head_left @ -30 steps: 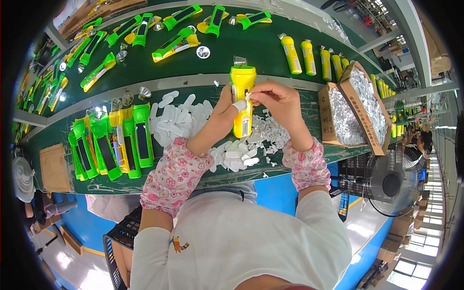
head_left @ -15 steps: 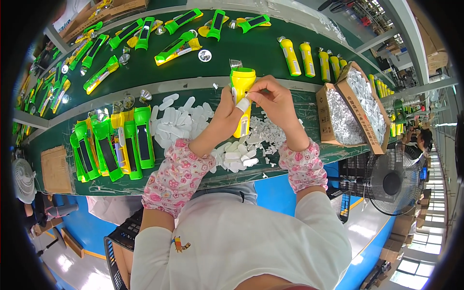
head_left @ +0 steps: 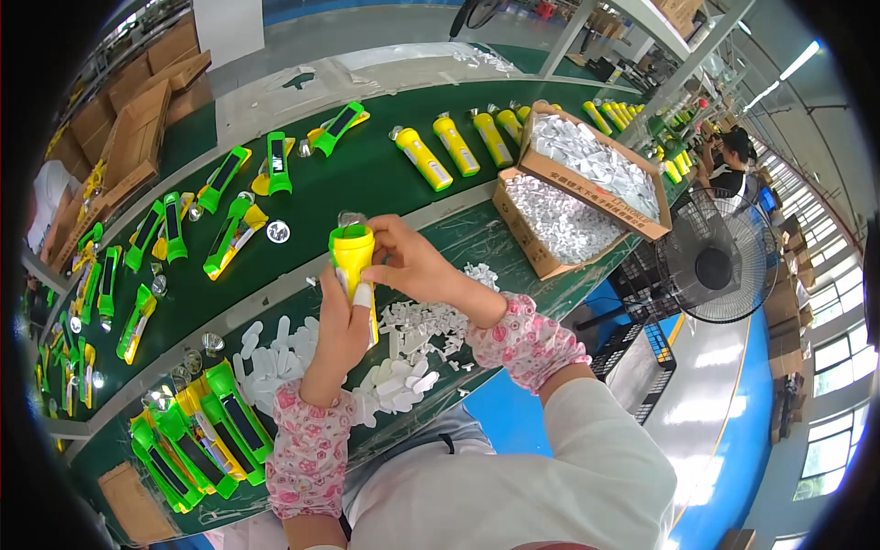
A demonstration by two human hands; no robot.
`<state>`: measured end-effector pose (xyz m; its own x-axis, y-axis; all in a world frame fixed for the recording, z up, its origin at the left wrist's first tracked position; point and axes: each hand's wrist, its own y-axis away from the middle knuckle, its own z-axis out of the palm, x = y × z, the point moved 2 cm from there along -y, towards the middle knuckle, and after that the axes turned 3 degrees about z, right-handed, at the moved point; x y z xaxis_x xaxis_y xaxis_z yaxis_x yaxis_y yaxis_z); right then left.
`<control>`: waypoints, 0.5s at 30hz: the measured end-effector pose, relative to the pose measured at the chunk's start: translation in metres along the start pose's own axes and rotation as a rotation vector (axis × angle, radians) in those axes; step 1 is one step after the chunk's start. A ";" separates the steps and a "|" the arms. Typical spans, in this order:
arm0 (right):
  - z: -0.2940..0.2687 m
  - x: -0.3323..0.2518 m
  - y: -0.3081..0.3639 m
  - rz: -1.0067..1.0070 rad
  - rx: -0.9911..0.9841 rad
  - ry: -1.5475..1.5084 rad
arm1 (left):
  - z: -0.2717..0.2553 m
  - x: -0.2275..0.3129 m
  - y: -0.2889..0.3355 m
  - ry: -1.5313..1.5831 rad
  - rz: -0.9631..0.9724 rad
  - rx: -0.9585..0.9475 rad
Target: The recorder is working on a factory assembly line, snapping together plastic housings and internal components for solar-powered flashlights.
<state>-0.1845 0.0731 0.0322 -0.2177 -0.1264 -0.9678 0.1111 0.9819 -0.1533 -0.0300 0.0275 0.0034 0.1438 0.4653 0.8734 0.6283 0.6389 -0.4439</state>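
Observation:
A yellow flashlight (head_left: 352, 248) stands nearly upright between my hands, its wide head up and a shiny reflector on top. My left hand (head_left: 337, 341) is closed round its body from the left and below. White wrapping covers the left thumb, which lies along the front. My right hand (head_left: 412, 260) grips the flashlight's right side below the head, thumb pressed to the front and fingers partly behind it. Below the hands lie a pile of white oval plastic pieces (head_left: 396, 385) and a heap of small whitish parts (head_left: 423, 328). More long white pieces (head_left: 275, 353) lie left of my left hand.
Green-and-yellow flashlights (head_left: 197, 445) with dark panels stand in a cluster at lower left. Others lie on the green belt (head_left: 321, 206) beyond. Yellow flashlights (head_left: 423, 159) line up farther right. Two cardboard boxes (head_left: 587, 188) of white parts sit at the bench's right, near a black fan (head_left: 713, 268).
The view has swung to the right, so the bench looks tilted. My right fingers have shifted from a pinch at the flashlight's front to a grip on its side. My left hand still holds it.

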 end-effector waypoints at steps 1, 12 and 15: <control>-0.005 0.008 -0.004 -0.017 0.015 -0.040 | 0.002 -0.003 -0.007 -0.044 -0.004 -0.003; -0.035 0.011 -0.080 -0.044 -0.184 0.149 | -0.027 -0.047 -0.049 0.458 -0.286 -0.042; -0.113 0.022 -0.154 -0.295 0.301 0.630 | -0.022 -0.075 -0.097 0.508 -0.361 0.088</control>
<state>-0.3158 -0.0646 0.0568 -0.7821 -0.1845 -0.5952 0.2027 0.8278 -0.5230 -0.0847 -0.0830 -0.0140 0.2935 -0.1241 0.9479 0.6429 0.7594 -0.0996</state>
